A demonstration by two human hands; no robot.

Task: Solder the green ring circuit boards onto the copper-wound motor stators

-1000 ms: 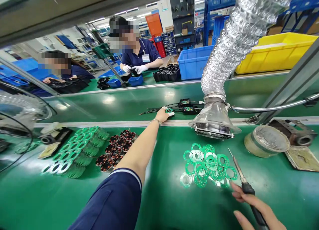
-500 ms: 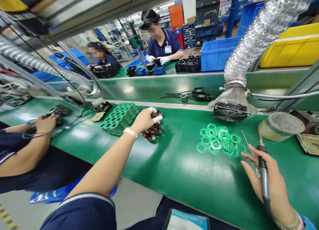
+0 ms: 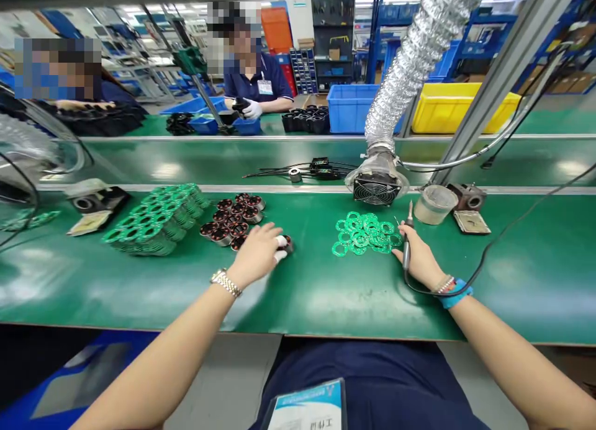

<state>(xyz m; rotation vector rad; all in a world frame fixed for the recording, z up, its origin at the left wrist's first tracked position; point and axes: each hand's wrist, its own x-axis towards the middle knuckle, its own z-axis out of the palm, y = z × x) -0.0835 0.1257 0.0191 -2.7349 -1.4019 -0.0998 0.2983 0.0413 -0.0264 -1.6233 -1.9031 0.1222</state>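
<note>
My left hand (image 3: 257, 251), with white finger cots on its fingertips, grips a motor stator (image 3: 289, 244) low over the green bench. Just behind it stands a cluster of several similar stators (image 3: 236, 214) with copper windings. In my right hand (image 3: 423, 257) is a soldering iron (image 3: 406, 247), its tip pointing up and away from me. A loose pile of green ring-shaped circuit boards (image 3: 365, 232) lies just left of that hand. Farther left, more green boards form a neat block of stacks (image 3: 156, 219).
A fume extractor fan (image 3: 376, 189) hangs from a silver duct at the back. Beside it are a tub (image 3: 436, 205) and a soldering iron stand (image 3: 471, 210). Black cabled parts (image 3: 321, 168) lie behind the bench strip. Co-workers sit across, near a blue bin (image 3: 351, 107).
My view has swung to the right. My left hand has come away from the stator cluster towards me, with one stator in its fingers. The soldering iron stays in my right hand.
</note>
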